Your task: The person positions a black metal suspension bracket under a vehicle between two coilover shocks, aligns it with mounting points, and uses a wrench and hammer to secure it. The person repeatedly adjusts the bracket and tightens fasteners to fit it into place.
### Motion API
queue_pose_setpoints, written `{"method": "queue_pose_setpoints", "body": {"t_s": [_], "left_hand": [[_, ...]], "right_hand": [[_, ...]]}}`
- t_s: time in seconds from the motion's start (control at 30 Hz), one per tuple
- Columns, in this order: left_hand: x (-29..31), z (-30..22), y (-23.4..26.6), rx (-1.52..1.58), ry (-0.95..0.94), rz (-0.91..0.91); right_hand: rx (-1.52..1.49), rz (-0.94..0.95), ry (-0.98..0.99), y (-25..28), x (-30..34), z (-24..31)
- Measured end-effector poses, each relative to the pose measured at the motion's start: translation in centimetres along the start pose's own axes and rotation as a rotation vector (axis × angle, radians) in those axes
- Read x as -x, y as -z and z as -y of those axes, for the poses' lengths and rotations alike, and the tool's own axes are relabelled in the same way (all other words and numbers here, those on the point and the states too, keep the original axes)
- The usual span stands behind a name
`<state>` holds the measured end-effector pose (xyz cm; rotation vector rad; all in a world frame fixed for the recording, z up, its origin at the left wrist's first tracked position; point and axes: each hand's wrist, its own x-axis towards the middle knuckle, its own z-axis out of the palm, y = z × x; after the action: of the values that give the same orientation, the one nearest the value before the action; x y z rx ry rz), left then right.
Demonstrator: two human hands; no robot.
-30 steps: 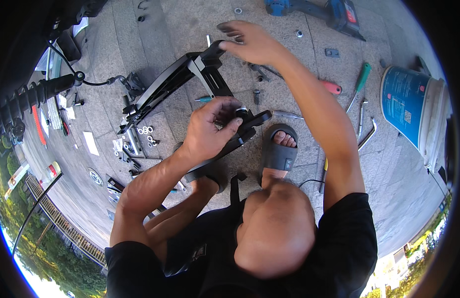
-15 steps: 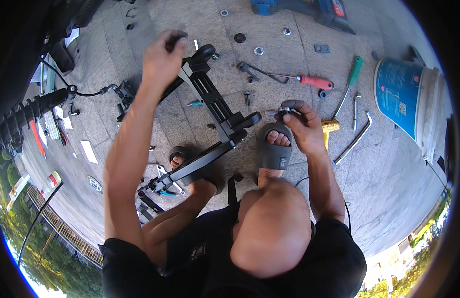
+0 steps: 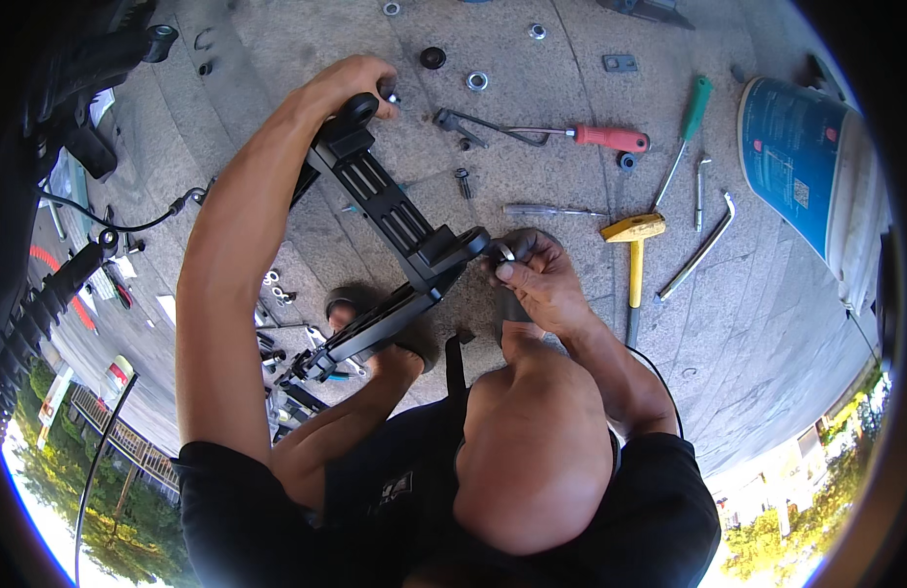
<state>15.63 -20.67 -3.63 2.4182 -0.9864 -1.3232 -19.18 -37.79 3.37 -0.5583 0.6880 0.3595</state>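
A black metal frame part (image 3: 380,206) with two rounded bosses and a slotted middle stands tilted over my feet. My right hand (image 3: 544,279) pinches a small shiny metal bushing (image 3: 505,252) between thumb and fingers, beside the frame's near boss (image 3: 473,240); whether they touch I cannot tell. Reaching over the far boss (image 3: 358,108), my left hand (image 3: 363,78) has its fingers curled round a small metal nut (image 3: 393,99) low by the floor. The hand partly hides that nut.
A yellow hammer (image 3: 635,231), red-handled screwdriver (image 3: 610,139), green-handled screwdriver (image 3: 696,108), bent wrench (image 3: 703,255) and bolt (image 3: 462,183) lie on the paving. Several rings, one a silver ring (image 3: 477,81), are farther off. A blue bucket (image 3: 791,167) stands right; a shock absorber (image 3: 57,294) is left.
My left hand has come down past the far boss onto the small nut. My right hand has brought the bushing leftward to the near boss. The whole view has shifted slightly.
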Motion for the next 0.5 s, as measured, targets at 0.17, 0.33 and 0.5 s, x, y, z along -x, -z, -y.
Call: {"method": "queue_pose_setpoints", "body": {"t_s": [0.17,0.33,0.5], "left_hand": [[1.8,1.8,0.5,0.291,0.089,-0.269],[6.5,2.7,2.1,0.476,0.114,-0.264],[9.9,3.0,2.4,0.535,0.083,-0.172]], "right_hand": [[0.083,-0.016,0.049,-0.4,-0.7,-1.2],[0.040,-0.082,0.059,-1.7,-0.2,-1.4],[0.088,-0.137,0.057,-2.9,-0.3,-1.9]]}}
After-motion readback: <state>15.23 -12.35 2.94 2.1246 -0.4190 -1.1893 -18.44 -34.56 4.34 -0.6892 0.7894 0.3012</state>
